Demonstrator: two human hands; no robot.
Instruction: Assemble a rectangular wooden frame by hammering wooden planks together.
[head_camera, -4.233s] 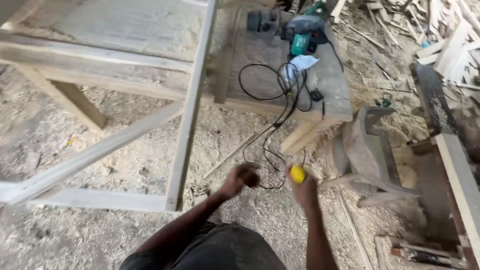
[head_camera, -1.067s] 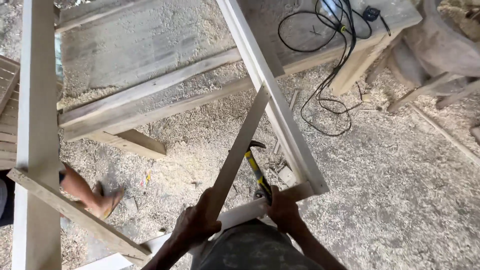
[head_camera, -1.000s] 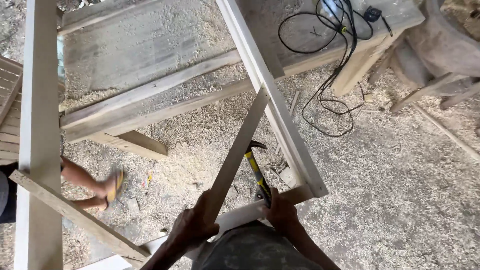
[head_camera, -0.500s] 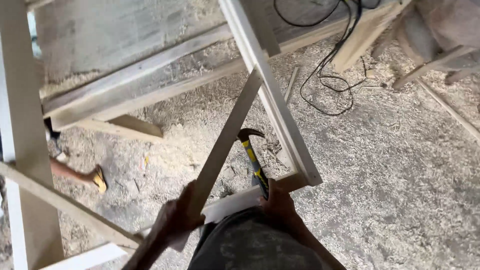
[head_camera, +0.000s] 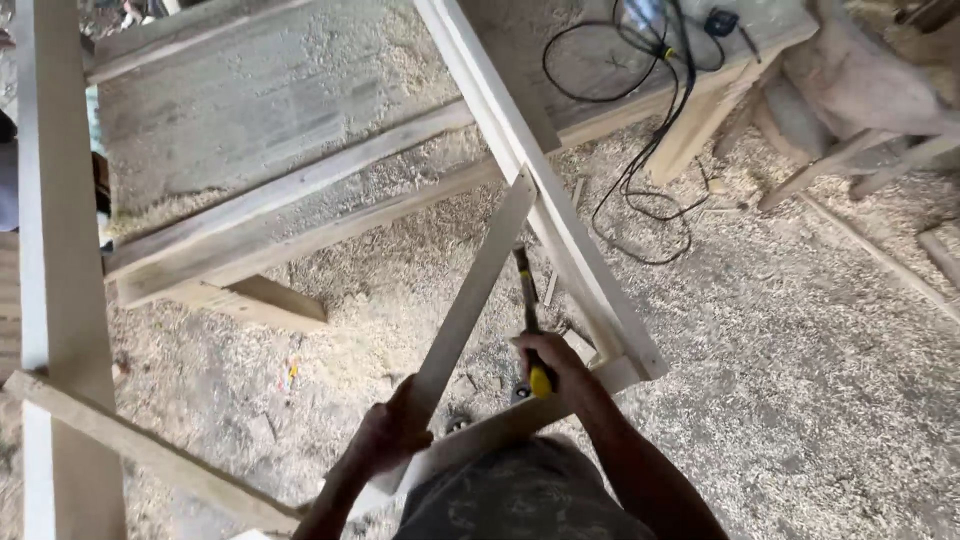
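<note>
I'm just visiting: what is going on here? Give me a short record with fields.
Place: workshop floor covered in wood shavings
Left hand: grips the lower end of a diagonal wooden slat
Right hand: holds a hammer with a yellow and black handle
Frame: pale wooden frame, the slat's top end against its rail
Nearby: black cable trailing off a workbench

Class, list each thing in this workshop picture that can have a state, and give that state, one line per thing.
left hand: shut on diagonal brace
right hand: shut on hammer
hammer: raised beside brace
diagonal brace: slanted against frame rail
frame rail: bare wood
black cable: loose, trailing off workbench
</note>
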